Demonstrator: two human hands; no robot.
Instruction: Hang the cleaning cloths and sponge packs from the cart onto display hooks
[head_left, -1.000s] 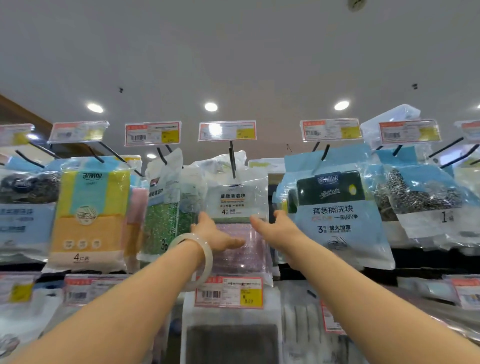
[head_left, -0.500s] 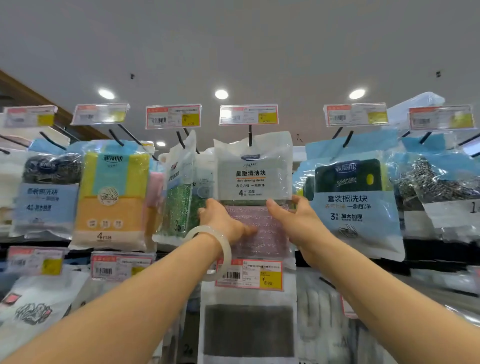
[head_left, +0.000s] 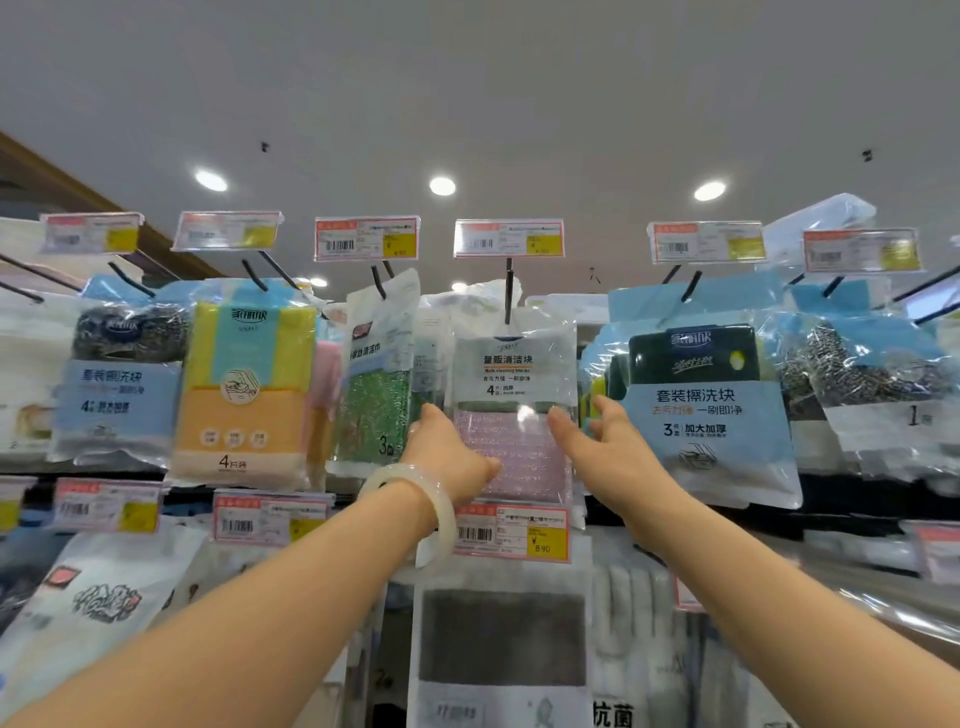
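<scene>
Hanging step is finishing: sponge pack (head_left: 514, 395) is hanging on centre hook (head_left: 508, 291). Left hand (head_left: 452, 457) is touching its left edge with fingers relaxed; right hand (head_left: 602, 441) is hovering just beside it, fingers straight, holding nothing. Next is likely fetching another pack.

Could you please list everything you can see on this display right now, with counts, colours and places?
pink sponge pack: one, clear bag with white label, on the centre hook, between both hands
green scrubber pack: one, left of the pink pack
yellow and orange sponge pack: one, further left
steel wool packs: at least two, blue-backed, far left and far right
dark green sponge pack: one, blue label, right of centre
price tags: six along the top row, white, red and yellow; more below
ceiling lights: three, round, white
left hand: touching the pink pack's left edge, pale bangle on wrist
right hand: open, at its right edge
</scene>
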